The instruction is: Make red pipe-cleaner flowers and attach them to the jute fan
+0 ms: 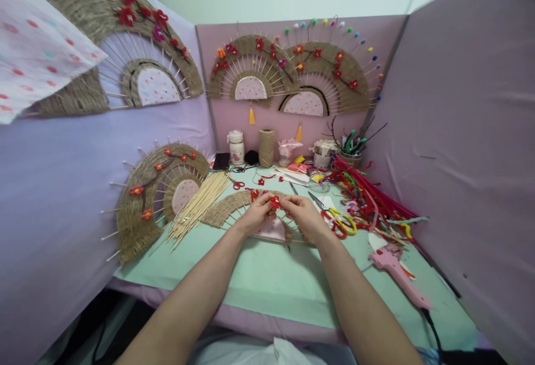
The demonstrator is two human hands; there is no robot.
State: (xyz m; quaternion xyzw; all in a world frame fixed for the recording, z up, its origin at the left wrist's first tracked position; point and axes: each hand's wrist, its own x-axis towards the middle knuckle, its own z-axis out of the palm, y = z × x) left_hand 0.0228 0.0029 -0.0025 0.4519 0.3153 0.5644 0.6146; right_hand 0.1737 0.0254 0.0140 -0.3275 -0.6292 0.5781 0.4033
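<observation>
Between my two hands is a small red pipe-cleaner flower point(275, 202). My left hand point(259, 212) pinches its left side, and my right hand point(298, 212) grips it from the right with the fingertips. Beneath both hands a twine-wrapped fan point(228, 209) lies on the table, its pale half-round centre point(271, 230) partly covered by my hands. Some red flowers sit near its top edge, close behind my fingers. Another loose red flower point(261, 181) lies just beyond the fan.
Left of the fan lies a bundle of thin sticks point(200, 200). To the right are red-handled scissors point(334, 225), yellow-handled scissors point(343, 221), a heap of pipe cleaners point(376, 192) and a corded pink glue gun point(399, 278). A twine spool point(266, 147) stands at the back; finished fans point(254, 47) hang behind.
</observation>
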